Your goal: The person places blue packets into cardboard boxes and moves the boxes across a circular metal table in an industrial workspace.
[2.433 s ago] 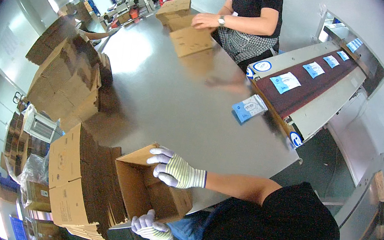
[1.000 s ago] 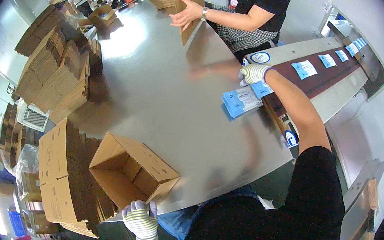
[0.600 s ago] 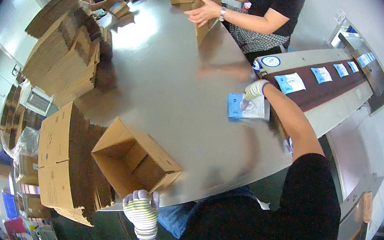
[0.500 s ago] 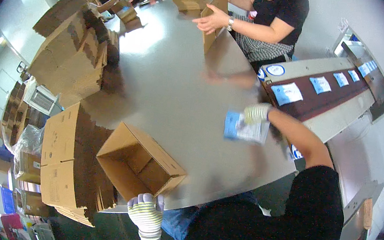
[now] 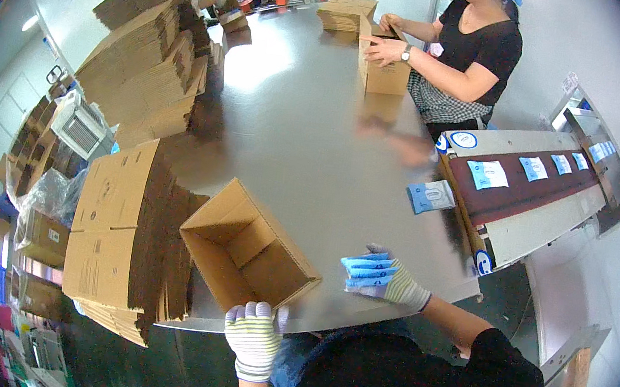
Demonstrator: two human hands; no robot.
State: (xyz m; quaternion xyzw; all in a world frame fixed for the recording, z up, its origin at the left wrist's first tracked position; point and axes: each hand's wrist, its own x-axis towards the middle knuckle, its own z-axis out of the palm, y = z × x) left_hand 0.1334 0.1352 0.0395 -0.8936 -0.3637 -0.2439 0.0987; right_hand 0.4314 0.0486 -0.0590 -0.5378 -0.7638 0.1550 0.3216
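Your right hand (image 5: 406, 286) was closed around a small bunch of blue packets (image 5: 368, 272), holding them above the near edge of the metal table (image 5: 294, 137), to the right of the open carton (image 5: 249, 252). Your left hand (image 5: 251, 342) had its fingers at the carton's near rim; how tightly they gripped, you couldn't tell. The carton sat tilted beside the stacked flat cardboard (image 5: 109, 222), and another blue-and-white packet (image 5: 430, 197) lay by the conveyor (image 5: 498, 206).
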